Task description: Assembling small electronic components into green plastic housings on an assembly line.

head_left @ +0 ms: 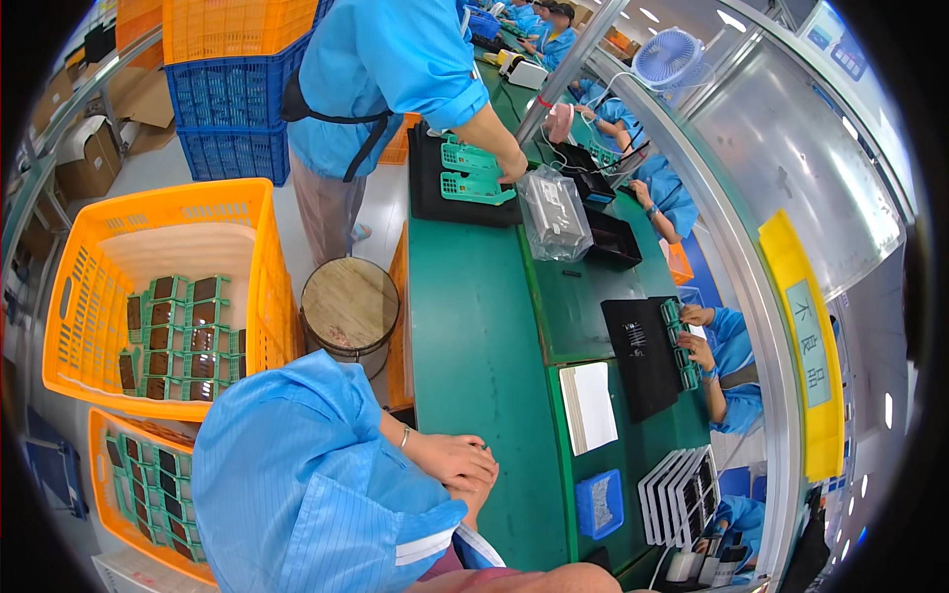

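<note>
My left hand (450, 461), with a bracelet at the wrist, rests at the near left edge of the green table (474, 326). Its fingers curl over my right hand (478, 502), so the two are clasped together. Most of the right hand's fingers are hidden under the left, and no tool or part shows between them. The bare tabletop lies just beyond both hands. To the left stands an orange crate (267, 287) with several green frames (163, 341) holding dark panels. A second orange crate (99, 455) below it holds more of them.
Ahead, a co-worker in blue (386, 59) touches green plastic frames (470, 186) on a black mat. Across the table, another person's hands (698, 336) hold a green frame. A blue bin (600, 504), white sheets (590, 407), a white rack (682, 494) and a round stool (350, 306) are nearby.
</note>
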The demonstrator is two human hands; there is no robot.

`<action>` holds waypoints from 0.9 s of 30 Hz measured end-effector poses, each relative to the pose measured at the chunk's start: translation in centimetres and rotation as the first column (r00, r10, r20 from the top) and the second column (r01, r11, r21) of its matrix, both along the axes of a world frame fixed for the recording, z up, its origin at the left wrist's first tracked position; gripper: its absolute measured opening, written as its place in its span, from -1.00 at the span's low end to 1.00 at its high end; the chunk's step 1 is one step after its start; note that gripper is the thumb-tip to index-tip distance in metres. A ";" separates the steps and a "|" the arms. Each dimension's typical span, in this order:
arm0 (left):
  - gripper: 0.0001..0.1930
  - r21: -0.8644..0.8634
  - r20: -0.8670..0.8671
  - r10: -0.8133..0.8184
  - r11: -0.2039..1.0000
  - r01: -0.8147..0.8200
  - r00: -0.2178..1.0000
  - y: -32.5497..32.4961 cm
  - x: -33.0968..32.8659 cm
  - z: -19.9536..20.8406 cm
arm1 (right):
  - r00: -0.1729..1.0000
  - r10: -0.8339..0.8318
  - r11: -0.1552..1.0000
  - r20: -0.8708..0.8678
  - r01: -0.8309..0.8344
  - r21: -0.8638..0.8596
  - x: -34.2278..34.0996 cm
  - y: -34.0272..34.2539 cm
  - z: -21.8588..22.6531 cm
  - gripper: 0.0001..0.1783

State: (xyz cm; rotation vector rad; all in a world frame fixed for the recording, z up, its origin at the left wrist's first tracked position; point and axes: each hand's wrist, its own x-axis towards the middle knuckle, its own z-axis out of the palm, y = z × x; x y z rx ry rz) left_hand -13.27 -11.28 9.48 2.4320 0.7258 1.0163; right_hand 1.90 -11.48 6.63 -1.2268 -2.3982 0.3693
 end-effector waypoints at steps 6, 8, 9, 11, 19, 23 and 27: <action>-0.66 -0.022 0.013 -0.003 1.000 0.003 1.000 -0.3 0.1 0.1 | 0.999 0.006 1.000 -0.039 -0.005 0.024 0.1 -0.6 0.0 -0.60; -0.66 -0.020 0.011 -0.003 1.000 0.003 1.000 -0.3 0.2 0.2 | 0.998 -0.003 0.999 -0.066 0.006 0.050 0.3 -0.8 -0.2 -0.60; -0.66 -0.034 -0.012 -0.007 0.999 0.007 1.000 -0.3 0.3 0.3 | 0.997 -0.008 0.998 -0.081 0.013 0.063 0.4 -0.8 -0.4 -0.60; -0.65 -0.052 -0.038 -0.033 0.998 0.031 0.999 -0.1 0.2 1.0 | 0.993 -0.037 0.995 -0.112 0.047 0.085 0.5 -1.0 -0.7 -0.59; -0.60 -0.129 -0.176 0.007 0.991 -0.030 0.984 0.7 0.0 0.4 | 0.998 -0.002 0.998 0.058 0.006 -0.067 -0.3 0.0 0.6 -0.52; -0.57 -0.122 -0.207 -0.024 0.993 -0.002 0.978 1.0 0.2 0.7 | 0.999 -0.027 0.998 0.047 0.029 -0.047 0.3 -0.4 1.6 -0.49; -0.57 -0.086 -0.214 0.001 0.996 -0.020 0.977 1.1 0.4 0.6 | 1.000 0.003 0.992 0.002 -0.002 -0.127 0.4 -0.6 2.5 -0.46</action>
